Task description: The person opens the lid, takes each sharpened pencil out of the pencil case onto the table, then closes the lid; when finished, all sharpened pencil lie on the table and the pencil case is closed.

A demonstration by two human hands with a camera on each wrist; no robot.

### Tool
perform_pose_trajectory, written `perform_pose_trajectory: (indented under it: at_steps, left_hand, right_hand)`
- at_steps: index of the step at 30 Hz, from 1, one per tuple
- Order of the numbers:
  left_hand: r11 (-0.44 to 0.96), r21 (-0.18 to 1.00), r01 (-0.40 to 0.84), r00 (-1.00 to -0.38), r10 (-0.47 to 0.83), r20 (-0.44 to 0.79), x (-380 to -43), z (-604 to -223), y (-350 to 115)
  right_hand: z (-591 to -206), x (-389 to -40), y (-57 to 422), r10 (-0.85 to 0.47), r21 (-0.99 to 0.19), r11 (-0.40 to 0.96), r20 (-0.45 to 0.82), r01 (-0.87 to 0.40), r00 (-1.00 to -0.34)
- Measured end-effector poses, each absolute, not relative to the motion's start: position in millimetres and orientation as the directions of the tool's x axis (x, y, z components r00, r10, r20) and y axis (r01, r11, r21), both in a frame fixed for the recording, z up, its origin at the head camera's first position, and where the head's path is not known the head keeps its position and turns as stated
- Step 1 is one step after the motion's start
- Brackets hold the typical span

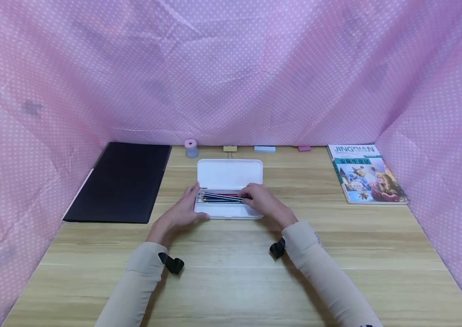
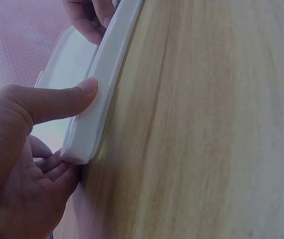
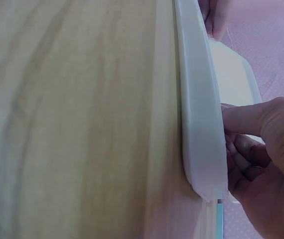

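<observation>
A white pencil case (image 1: 219, 210) lies on the table with its lid (image 1: 230, 173) folded back. Several pencils (image 1: 219, 197) lie lengthwise in its rear part, some of them aslant. My left hand (image 1: 183, 209) grips the case's left end. In the left wrist view its thumb (image 2: 84, 92) presses the front wall, while the fingers reach round the end. Inside the case on the right, my right hand (image 1: 260, 200) curls thumb and fingers round the pencils' right ends. The case wall hides those fingertips in the right wrist view.
A black folder (image 1: 118, 181) lies left, a magazine (image 1: 367, 177) right. Along the back stand a pink-topped little container (image 1: 191, 149), a yellowish binder clip (image 1: 230, 148), a pale blue-white block (image 1: 265, 149) and a pink block (image 1: 304, 148). Pink dotted cloth (image 1: 231, 72) encloses the table.
</observation>
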State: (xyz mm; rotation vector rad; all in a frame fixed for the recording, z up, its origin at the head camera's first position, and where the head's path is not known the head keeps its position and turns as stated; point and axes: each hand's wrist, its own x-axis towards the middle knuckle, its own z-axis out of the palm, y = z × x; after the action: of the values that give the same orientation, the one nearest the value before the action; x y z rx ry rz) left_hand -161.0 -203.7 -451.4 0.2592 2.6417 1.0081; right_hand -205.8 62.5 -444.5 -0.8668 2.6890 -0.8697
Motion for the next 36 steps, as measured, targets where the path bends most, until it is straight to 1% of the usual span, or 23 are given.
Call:
perform_pose_trajectory:
  at_steps: [4, 7, 11, 13, 17, 21, 27, 31, 36]
  left_hand:
    - [0.734, 0.676, 0.060, -0.940, 0.270, -0.210, -161, -452, -203]
    - [0.733, 0.677, 0.064, -0.940, 0.271, -0.205, -160, -451, -203]
    - [0.734, 0.677, 0.062, -0.940, 0.272, -0.208, -161, -452, -203]
    - [0.732, 0.678, 0.060, -0.940, 0.271, -0.209, -161, -453, -203]
    - [0.734, 0.676, 0.060, -0.941, 0.267, -0.207, -161, -453, -204]
    - [0.732, 0.679, 0.057, -0.940, 0.268, -0.210, -161, -453, -204]
    - [0.729, 0.682, 0.055, -0.940, 0.268, -0.211, -160, -452, -204]
    - [0.729, 0.682, 0.058, -0.940, 0.269, -0.208, -160, -451, -204]
    - [0.726, 0.685, 0.059, -0.940, 0.272, -0.207, -159, -452, -203]
  right_hand:
    - [-446, -207, 64, -0.574, -0.598, 0.651, 0.014, -0.467, -0.819]
    - [-446, -207, 69, -0.571, -0.632, 0.621, 0.039, -0.463, -0.820]
    - [-436, -208, 83, -0.564, -0.680, 0.568, 0.090, -0.465, -0.821]
    - [-430, -209, 95, -0.558, -0.685, 0.559, 0.106, -0.467, -0.823]
    - [-424, -209, 124, -0.522, -0.676, 0.581, 0.116, -0.453, -0.845]
    - [-425, -207, 160, -0.462, -0.667, 0.624, 0.105, -0.407, -0.880]
    - [-439, -204, 213, -0.372, -0.684, 0.672, 0.020, -0.284, -0.928]
    - [-449, -203, 234, -0.350, -0.650, 0.707, 0.022, -0.280, -0.936]
    - [-456, -204, 244, -0.335, -0.613, 0.734, 0.049, -0.293, -0.941]
